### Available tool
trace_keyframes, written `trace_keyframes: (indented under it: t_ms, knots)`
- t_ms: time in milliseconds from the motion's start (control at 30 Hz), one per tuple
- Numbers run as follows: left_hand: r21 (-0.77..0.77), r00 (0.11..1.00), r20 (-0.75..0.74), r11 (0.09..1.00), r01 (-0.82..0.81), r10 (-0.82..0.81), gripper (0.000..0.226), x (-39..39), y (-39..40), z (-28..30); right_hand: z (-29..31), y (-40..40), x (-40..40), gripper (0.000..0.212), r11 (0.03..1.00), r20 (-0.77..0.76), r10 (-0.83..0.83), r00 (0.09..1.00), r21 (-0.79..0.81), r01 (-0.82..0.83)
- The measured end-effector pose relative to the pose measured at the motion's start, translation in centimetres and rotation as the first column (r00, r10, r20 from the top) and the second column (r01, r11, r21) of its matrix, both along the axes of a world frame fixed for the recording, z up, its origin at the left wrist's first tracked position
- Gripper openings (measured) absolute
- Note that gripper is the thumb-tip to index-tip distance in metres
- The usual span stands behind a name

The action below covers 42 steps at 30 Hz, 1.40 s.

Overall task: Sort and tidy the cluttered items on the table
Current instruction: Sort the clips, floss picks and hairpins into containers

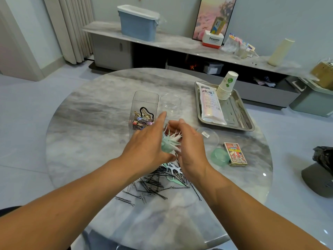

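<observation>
**Gathering the floss picks into one bundle**

Both my forearms come in from the near edge of the tabletop (pixel 75 109), and just beyond them lies the pile of black hairpins (pixel 153 184) with some paper clips (pixel 143 196) and a few loose floss picks (pixel 172 168) mixed in. Above this pile my left hand (pixel 146 147) holds a bundle of floss picks (pixel 170 141) from below, fingers curled around their handles, only the index finger stretched forward. My right hand (pixel 191 150) is cupped against the other side of the bundle; I think it presses the picks together, but its fingertips are hidden, so I cannot tell if it really grips.

To do this step well, I should turn all the points one way and press the handles together before I lift, because the picks stand out in many directions and can easily slip or catch on a hairpin. They probably belong in the clear round jar (pixel 171 103) near the middle of the tabletop, beside the clear square box (pixel 144 109) that already keeps hair clips. Its lid (pixel 209 136) and a small green cap (pixel 219 156) lie toward the right edge.

The picks are thin plastic, white and mint green, light, with sharp ends.
</observation>
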<state>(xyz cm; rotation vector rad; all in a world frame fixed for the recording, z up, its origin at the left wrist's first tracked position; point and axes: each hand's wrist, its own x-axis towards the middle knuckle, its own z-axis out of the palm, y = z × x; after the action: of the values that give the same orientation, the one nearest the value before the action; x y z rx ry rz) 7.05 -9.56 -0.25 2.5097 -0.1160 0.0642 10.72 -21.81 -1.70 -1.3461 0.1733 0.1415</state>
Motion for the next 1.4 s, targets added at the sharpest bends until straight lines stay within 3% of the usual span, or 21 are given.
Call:
trace_keyframes:
  t_ms: [133,300,433,500,600,733,833,933,1000,1100,1267,1400]
  knots:
    - [-0.025,0.997,0.066,0.998,0.051,-0.049,0.071,0.1,-0.2,-0.3,-0.1,0.5,-0.2,0.051,0.994,-0.045,-0.104,0.994,0.03,0.105]
    - [0.1,0.988,0.063,0.986,0.136,-0.143,0.063,-0.1,-0.8,-0.9,0.4,0.1,0.1,0.056,0.94,-0.164,-0.32,0.933,0.07,0.335]
    - [0.241,0.979,0.051,0.954,0.179,-0.196,0.057,-0.4,-0.5,-1.0,0.6,-0.1,0.4,0.053,0.936,-0.23,-0.315,0.921,0.086,0.342]
    - [0.229,0.984,0.028,0.959,0.167,-0.178,0.049,-0.3,0.0,-1.0,0.8,0.0,0.5,0.051,0.934,-0.281,-0.271,0.921,0.156,0.322]
    - [0.084,0.992,-0.044,0.989,0.123,-0.12,0.04,-0.1,0.3,-1.2,1.2,-0.4,0.8,0.049,0.918,-0.339,-0.209,0.917,0.255,0.304]
    - [0.102,0.99,-0.037,0.985,0.139,-0.136,0.058,-0.3,0.1,-1.1,1.7,-0.6,1.0,0.051,0.948,-0.264,-0.162,0.951,0.226,0.224]
    - [0.181,0.984,-0.009,0.967,0.178,-0.18,0.071,-0.5,-0.2,-1.1,1.9,-0.1,0.6,0.054,0.986,-0.154,-0.07,0.986,0.137,0.092]
    - [0.16,0.983,-0.013,0.97,0.181,-0.181,0.075,-0.5,-0.2,-1.0,2.1,0.4,0.3,0.054,1.0,-0.059,-0.019,0.998,0.021,0.02]
    - [0.117,0.988,-0.022,0.981,0.157,-0.155,0.079,-0.6,-0.2,-0.8,2.3,0.3,0.4,0.052,0.999,-0.07,-0.029,0.997,0.038,0.032]
    - [-0.008,0.997,-0.036,0.998,0.068,-0.068,0.091,-0.5,-0.2,-0.5,2.5,-0.4,0.7,0.058,0.976,-0.163,-0.083,0.983,0.186,0.113]
    - [-0.155,0.996,-0.04,0.984,-0.083,0.078,0.108,-0.3,0.0,-0.3,1.4,-0.6,0.3,0.064,0.969,-0.252,-0.037,0.967,0.228,0.096]
    - [-0.109,0.995,0.026,0.989,-0.096,0.099,0.115,0.0,0.0,-0.6,0.7,0.7,-0.9,0.036,0.984,-0.198,0.071,0.978,0.173,-0.037]
